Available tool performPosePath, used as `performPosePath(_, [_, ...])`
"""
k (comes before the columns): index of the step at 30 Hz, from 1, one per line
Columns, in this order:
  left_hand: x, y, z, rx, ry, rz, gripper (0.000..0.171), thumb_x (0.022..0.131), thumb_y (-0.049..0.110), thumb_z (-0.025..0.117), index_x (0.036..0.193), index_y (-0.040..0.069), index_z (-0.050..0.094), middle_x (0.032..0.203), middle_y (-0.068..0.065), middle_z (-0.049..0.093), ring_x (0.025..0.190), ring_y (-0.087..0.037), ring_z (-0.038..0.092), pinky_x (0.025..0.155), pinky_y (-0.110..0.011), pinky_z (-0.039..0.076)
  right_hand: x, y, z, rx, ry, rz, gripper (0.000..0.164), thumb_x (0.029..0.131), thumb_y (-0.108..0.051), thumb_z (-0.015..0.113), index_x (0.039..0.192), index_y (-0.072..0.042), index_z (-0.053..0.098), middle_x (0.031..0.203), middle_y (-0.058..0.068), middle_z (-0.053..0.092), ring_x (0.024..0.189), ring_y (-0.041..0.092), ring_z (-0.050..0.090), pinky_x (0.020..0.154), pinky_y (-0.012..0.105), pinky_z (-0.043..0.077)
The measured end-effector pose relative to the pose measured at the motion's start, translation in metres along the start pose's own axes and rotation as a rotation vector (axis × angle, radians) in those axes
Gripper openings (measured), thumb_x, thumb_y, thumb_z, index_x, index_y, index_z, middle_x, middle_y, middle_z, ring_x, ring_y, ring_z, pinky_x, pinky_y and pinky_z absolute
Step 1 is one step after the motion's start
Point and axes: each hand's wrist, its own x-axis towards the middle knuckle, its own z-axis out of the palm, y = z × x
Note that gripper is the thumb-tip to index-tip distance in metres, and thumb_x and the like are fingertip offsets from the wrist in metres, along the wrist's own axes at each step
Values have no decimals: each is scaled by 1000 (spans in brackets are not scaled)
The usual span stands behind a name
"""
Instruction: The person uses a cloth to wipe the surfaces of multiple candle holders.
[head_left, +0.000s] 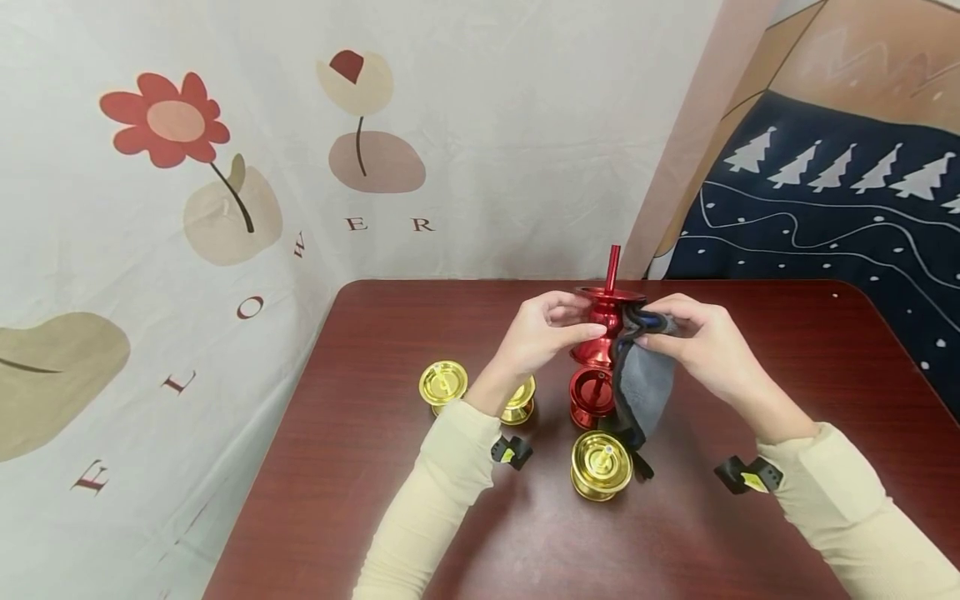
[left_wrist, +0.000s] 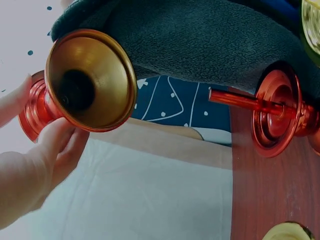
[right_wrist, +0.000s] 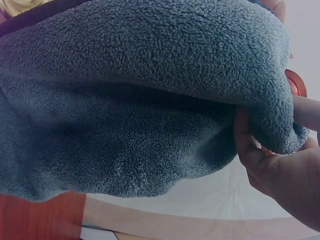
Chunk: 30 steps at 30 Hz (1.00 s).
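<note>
My left hand grips a red metal candle holder around its waist, above the table. Its thin rod points up in the head view; the left wrist view looks into its hollow, gold-coloured base. With thumb and fingers, my right hand pinches a grey-blue towel against the holder's right side. The towel hangs down in folds and covers part of the holder. Below, a second red candle holder stands on the table, partly behind the towel.
A gold candle holder stands in front of the red one. Two more gold holders are at the left, one at the outer side and another partly hidden by my left wrist. A printed cloth wall borders the dark wooden table.
</note>
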Motion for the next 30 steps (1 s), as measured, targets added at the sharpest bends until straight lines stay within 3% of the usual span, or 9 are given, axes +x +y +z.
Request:
performPosePath(4, [0, 0, -3, -6, -88, 83, 43, 74, -5, 70, 115, -7, 55, 117, -17, 57, 105, -16, 57, 87, -26, 47, 3, -3, -3, -13, 9, 21, 27, 80, -10, 71, 105, -2, 65, 95, 2, 60, 81, 13, 57, 68, 18, 50])
performPosePath(8, [1, 2, -4, -59, -182, 123, 56, 70, -16, 69, 121, -10, 47, 126, -20, 48, 114, -21, 51, 92, -25, 42, 4, -6, -7, 0, 12, 40, 28, 81, -12, 70, 107, -3, 64, 96, 1, 60, 83, 15, 56, 69, 18, 50])
performPosePath(12, [1, 4, -5, -6, -219, 163, 65, 69, -16, 70, 127, -7, 43, 130, -19, 45, 117, -22, 48, 94, -24, 41, 5, -9, -9, 20, 22, 29, 28, 81, -10, 69, 107, -2, 64, 97, -1, 60, 84, 15, 56, 69, 18, 49])
performPosePath(17, [-1, 7, -6, 91, -199, 172, 69, 70, -8, 74, 131, 0, 43, 131, -14, 46, 113, -19, 51, 93, -23, 41, 7, -13, -10, 6, 46, 7, 27, 80, -8, 70, 106, -2, 65, 94, -2, 60, 83, 14, 56, 68, 18, 49])
performPosePath(23, [-4, 12, -4, 156, -134, 151, 68, 70, -1, 76, 131, 3, 46, 115, -16, 56, 101, -18, 57, 88, -22, 44, 8, -21, -7, -51, 102, 7, 25, 78, -5, 72, 102, -3, 67, 91, -5, 60, 81, 11, 55, 69, 15, 48])
performPosePath(30, [-8, 20, 1, 311, -60, 139, 66, 71, 6, 78, 129, 2, 47, 112, -16, 60, 98, -19, 59, 83, -20, 47, 8, -29, -3, -149, 132, -113, 24, 76, 0, 72, 99, 0, 68, 94, 6, 58, 82, 11, 48, 67, 8, 42])
